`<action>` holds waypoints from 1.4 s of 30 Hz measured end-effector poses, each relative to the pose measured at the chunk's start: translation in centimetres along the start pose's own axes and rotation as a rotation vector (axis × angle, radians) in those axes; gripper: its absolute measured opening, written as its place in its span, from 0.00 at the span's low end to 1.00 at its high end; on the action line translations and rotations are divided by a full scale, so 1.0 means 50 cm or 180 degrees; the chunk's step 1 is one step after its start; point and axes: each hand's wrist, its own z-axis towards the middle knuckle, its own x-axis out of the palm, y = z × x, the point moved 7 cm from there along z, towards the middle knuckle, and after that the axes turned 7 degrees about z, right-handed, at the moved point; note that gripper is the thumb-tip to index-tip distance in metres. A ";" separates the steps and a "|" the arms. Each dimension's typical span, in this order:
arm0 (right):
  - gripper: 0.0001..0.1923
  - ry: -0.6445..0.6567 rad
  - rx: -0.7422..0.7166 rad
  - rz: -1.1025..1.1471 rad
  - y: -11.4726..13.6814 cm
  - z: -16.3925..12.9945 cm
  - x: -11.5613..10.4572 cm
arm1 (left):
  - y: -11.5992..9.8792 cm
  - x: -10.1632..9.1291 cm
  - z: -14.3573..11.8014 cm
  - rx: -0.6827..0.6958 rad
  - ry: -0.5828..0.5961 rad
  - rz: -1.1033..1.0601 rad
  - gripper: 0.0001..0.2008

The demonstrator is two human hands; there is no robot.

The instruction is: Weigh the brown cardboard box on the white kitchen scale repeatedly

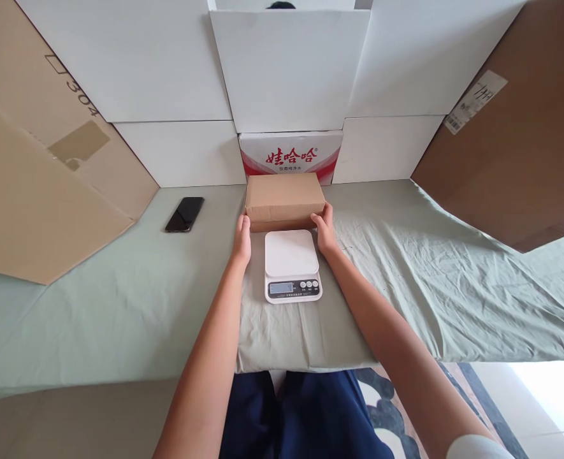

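A closed brown cardboard box (284, 199) sits on the green cloth (119, 299) at the far side of the table, just behind a white kitchen scale (292, 264). What is inside the box cannot be seen. The left hand (242, 242) presses flat against the box's left end, fingers together and extended. The right hand (324, 231) lies against its right end, fingers curled a little round the corner. Both hands clasp the box between them; whether it is lifted clear of the cloth is hard to tell. The scale's platform is bare. A dark phone (185, 214) lies well to the left. Behind the box stands a red-and-white printed carton (291, 157) among plain white cartons (167, 64).
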 end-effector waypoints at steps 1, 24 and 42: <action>0.25 0.0006 0.0010 0.0012 0.000 0.000 0.000 | 0.001 0.000 0.001 0.0003 0.0004 0.0003 0.35; 0.34 -0.0250 0.0286 0.0133 -0.016 0.002 -0.036 | -0.005 -0.033 0.000 -0.0126 -0.0258 0.0002 0.38; 0.30 -0.0032 0.0110 0.0025 0.002 -0.001 -0.020 | -0.001 -0.020 -0.001 -0.0116 -0.0094 0.0076 0.39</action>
